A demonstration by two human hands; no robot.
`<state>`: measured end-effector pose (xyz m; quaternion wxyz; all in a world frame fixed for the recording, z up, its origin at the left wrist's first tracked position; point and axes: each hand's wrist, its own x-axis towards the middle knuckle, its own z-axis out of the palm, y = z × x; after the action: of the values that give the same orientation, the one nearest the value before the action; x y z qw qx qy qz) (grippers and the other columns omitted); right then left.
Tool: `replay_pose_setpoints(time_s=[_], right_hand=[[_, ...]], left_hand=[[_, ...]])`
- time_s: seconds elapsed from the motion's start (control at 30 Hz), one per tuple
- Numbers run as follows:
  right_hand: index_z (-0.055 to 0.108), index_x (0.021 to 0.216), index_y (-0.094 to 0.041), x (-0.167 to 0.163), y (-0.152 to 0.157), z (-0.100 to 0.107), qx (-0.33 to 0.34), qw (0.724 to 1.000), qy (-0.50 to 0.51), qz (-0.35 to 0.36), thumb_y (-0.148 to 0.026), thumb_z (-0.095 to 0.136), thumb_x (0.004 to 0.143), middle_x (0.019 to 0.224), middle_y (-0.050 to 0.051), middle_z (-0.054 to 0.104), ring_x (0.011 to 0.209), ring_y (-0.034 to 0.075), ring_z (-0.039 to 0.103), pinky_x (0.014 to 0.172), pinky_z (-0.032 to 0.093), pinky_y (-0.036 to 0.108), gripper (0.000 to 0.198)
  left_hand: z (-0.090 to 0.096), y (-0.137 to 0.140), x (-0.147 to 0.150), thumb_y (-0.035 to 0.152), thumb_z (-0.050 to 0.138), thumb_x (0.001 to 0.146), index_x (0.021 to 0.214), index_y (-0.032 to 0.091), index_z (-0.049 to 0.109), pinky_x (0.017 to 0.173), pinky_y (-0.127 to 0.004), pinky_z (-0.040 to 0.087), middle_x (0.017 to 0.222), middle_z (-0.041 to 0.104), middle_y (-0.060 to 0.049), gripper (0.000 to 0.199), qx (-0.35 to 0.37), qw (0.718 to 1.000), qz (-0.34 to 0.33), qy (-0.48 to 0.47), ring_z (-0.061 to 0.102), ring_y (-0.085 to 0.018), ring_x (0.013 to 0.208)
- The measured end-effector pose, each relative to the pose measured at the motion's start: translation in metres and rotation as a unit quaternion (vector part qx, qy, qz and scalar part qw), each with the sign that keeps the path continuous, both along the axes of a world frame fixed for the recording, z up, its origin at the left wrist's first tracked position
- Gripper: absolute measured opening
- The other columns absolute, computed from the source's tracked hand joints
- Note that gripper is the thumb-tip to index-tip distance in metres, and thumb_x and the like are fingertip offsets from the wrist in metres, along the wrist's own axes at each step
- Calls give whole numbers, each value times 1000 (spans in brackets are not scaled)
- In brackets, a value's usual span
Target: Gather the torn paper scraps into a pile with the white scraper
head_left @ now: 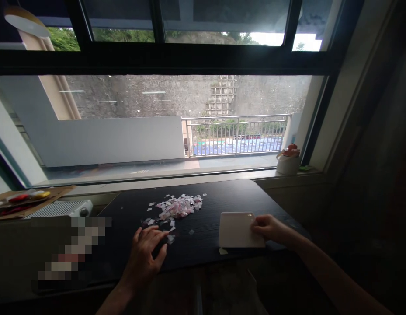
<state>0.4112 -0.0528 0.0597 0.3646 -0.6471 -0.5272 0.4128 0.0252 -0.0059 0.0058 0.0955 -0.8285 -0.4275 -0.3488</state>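
My left hand hovers at or rests on the front part of a dark table, thumb apart from its curved fingers. Its fingertips are beside several loose paper bits, and I cannot tell whether they touch. Just beyond lies a heap of small white and pinkish paper pieces, with stray squares scattered around it. On the right, my right hand pinches the right edge of a flat white rectangular sheet with rounded corners. A small pale scrap shows below that sheet's near edge.
A window with a sill runs behind the table. On the sill at right stands a white pot-like container. To the left are a white ridged appliance and a brown board with coloured items. A blurred patch covers the lower left.
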Motion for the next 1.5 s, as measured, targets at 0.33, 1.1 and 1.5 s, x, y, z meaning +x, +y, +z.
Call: replay_pose_setpoints(time_s=[0.33,1.1,1.5], right_hand=[[65,64,-15,-3,-12,1,-13,1000,16,22,-34,70,57,58,-2,63,54,12,56,49,42,22,21],[62,65,-15,-89,32,0,153,984,53,69,-34,61,64,62,1,63,57,15,57,53,43,26,19],[62,68,-14,-121,45,4,168,980,-8,105,-32,55,71,62,1,62,55,13,54,50,41,24,20]], left_hand=[[-1,1,-1,28,52,79,104,30,59,101,-52,28,97,70,0,26,7,1000,-1,1,57,-24,105],[7,-8,9,21,50,79,84,27,66,102,-61,25,88,65,-2,18,-47,999,18,2,54,-26,107],[9,-11,11,22,50,81,77,24,65,104,-63,20,89,62,-2,16,-55,998,-2,-4,51,-26,111]])
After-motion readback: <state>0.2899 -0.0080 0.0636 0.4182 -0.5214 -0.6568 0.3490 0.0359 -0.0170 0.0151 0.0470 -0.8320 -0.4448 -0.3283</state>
